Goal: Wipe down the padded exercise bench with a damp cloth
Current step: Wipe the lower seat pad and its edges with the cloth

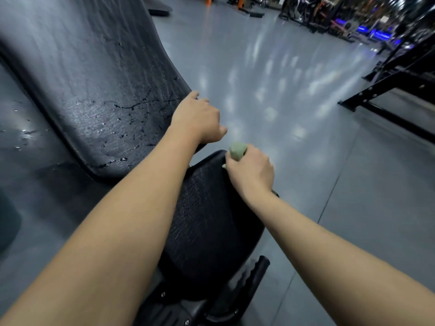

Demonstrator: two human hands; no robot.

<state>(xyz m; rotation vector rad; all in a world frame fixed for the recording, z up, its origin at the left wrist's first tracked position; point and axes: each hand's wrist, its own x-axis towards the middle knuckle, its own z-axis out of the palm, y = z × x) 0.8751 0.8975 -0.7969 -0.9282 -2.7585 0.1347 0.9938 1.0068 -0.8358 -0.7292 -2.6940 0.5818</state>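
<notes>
The right hand (251, 171) grips a bunched green cloth (237, 150) against the far edge of the bench's seat pad (207, 227). The left hand (197, 118) rests on the wet back pad's (98, 90) near right edge; I cannot tell whether it grips.

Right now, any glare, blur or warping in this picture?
Head view: wide-angle warping bends the black padded backrest; head view: bright reflections glare on the glossy grey floor, and water droplets glint on the pad; head view: the far gym machines are blurred, while the left hand, the right hand and its pale green cloth look sharp.
</notes>
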